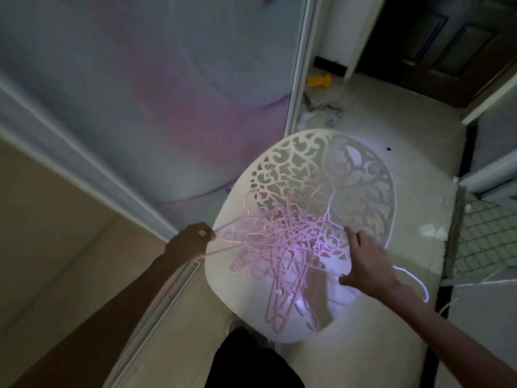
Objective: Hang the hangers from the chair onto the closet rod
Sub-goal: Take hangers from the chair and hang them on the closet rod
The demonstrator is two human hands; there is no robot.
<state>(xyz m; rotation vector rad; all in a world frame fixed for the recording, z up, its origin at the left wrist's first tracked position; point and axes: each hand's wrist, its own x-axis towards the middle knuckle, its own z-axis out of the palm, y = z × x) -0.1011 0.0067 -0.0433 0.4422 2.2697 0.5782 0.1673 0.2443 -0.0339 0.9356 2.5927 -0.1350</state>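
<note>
- A white chair [366,175] with a pierced floral backrest is seen from above; every place below is given relative to it
- A tangled heap of pink hangers [282,242] is piled on the chair's seat, with several reaching over the seat's front edge
- 1 pale hanger [226,239] at the chair's left edge is pinched by the left hand [190,242], whose fingers are curled round the hanger's end; the hanger is drawn partly out of the heap, past the seat's left rim
- The right hand [366,261] is held over the right side of the seat with fingers spread and straight, the fingertips at the edge of the heap; contact with a hanger seems likely, but blur leaves that uncertain
- A thin pale cord [414,278] is looped on the floor to the right of the chair, partly under the right forearm
- A sliding closet door [156,88] with a purple-tinted pattern stands to the left of and behind the chair
- A yellow object [319,81] and some litter [330,110] lie on the pale floor behind the chair
- A dark wooden door [447,37] is seen further behind the chair, to the right
</note>
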